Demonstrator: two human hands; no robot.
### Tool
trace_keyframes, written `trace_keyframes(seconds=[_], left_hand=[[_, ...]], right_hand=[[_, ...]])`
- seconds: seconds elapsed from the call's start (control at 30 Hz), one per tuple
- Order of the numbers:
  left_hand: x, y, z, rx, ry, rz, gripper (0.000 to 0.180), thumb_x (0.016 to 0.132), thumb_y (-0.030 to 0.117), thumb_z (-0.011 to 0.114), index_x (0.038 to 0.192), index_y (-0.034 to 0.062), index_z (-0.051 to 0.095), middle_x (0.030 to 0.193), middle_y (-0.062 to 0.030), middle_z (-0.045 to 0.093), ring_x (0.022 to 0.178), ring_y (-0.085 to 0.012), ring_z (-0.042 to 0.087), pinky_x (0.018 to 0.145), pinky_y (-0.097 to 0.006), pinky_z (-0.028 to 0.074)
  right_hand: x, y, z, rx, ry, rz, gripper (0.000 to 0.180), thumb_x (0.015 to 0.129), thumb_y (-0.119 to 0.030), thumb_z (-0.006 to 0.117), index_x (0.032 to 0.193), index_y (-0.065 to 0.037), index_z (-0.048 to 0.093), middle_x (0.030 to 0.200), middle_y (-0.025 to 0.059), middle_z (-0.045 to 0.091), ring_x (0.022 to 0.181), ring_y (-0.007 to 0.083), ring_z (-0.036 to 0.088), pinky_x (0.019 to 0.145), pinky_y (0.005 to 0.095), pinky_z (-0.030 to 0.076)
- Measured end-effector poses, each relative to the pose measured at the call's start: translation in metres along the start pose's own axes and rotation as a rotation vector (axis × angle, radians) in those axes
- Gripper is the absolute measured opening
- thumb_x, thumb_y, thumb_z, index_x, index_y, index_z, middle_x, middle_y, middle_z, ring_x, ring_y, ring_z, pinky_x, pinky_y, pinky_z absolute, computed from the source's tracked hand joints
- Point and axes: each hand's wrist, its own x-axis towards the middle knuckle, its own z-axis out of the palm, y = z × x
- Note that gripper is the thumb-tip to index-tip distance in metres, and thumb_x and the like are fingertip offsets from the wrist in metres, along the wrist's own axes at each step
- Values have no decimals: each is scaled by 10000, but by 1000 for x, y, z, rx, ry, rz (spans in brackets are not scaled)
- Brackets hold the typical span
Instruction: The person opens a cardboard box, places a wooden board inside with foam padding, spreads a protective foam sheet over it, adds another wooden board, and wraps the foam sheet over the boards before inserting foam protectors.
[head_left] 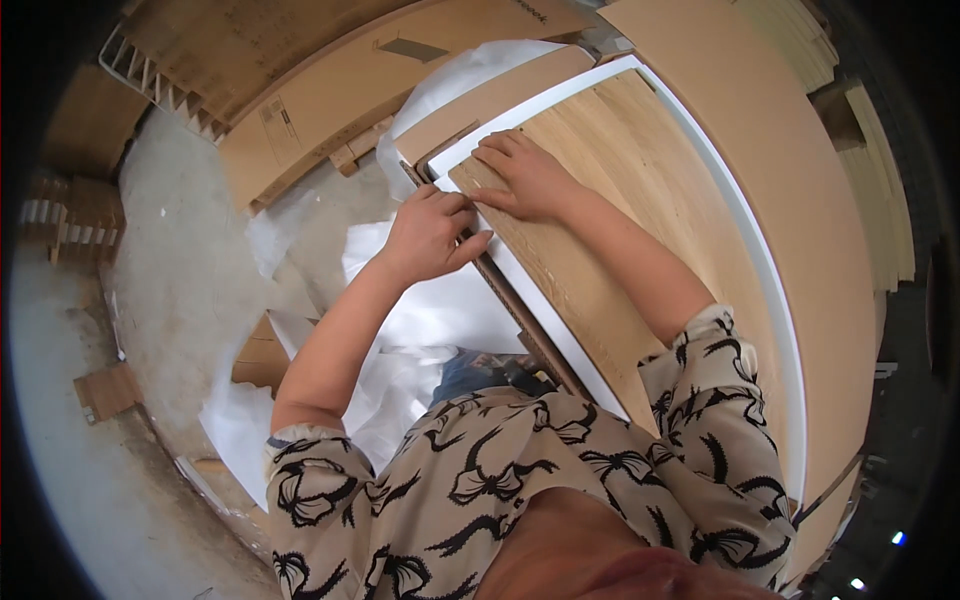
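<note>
A wood-grain panel (612, 130) lies flat in front of me, bordered by a white foam lining (715, 165). On its left side the foam meets a thin brown cardboard edge (535, 335). My left hand (428, 232) is closed over this cardboard edge near the far left corner, thumb toward the panel. What its fingertips press on underneath is hidden. My right hand (525, 180) rests on the panel's far left part, fingers stretched out and thumb pointing toward the left hand. The two hands are close together.
A large flat cardboard sheet (800, 230) extends along the right side. Long cardboard boxes (330, 110) lie beyond the panel. White foam sheeting (430, 300) is crumpled on the left, over the concrete floor (190, 230). A small cardboard piece (108, 392) lies far left.
</note>
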Motion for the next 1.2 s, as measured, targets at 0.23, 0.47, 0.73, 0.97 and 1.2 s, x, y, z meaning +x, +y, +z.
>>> trace_keyframes(seconds=[0.23,0.47,0.73,0.97,1.2], left_hand=[[8,13,-4,12,194,62,207,649,257,613,552,98,521,606,-26,490,554,-198,475,587,-296,370],[0,7,-3,51,82,79,239,647,258,569,748,43,601,751,-59,580,640,-203,532,601,-305,393],[-4,11,8,17,93,61,218,628,252,587,725,57,602,770,-48,593,646,-187,544,609,-289,399],[10,6,-6,-22,156,75,198,644,261,592,600,70,566,650,-35,543,576,-202,504,576,-301,367],[56,-6,-19,-229,-189,-362,183,690,265,577,701,93,639,655,-97,600,634,-296,583,579,-378,473]], right_hand=[[18,-17,-17,50,-118,3,451,711,-321,616,1037,-16,551,1051,158,531,1030,322,447,874,373,398],[16,-6,-20,63,-133,6,446,681,-326,633,992,-15,559,1003,147,544,1004,305,456,843,376,414],[-24,6,-5,90,-60,53,547,739,-396,583,1099,9,507,1132,163,483,1090,326,400,932,378,352],[-85,-21,-23,-162,-62,164,601,780,-389,576,1263,-81,396,1328,161,332,1206,342,309,989,474,243],[-122,23,-40,-221,156,373,474,828,-338,518,1222,-82,449,1291,187,377,1178,374,345,975,484,259]])
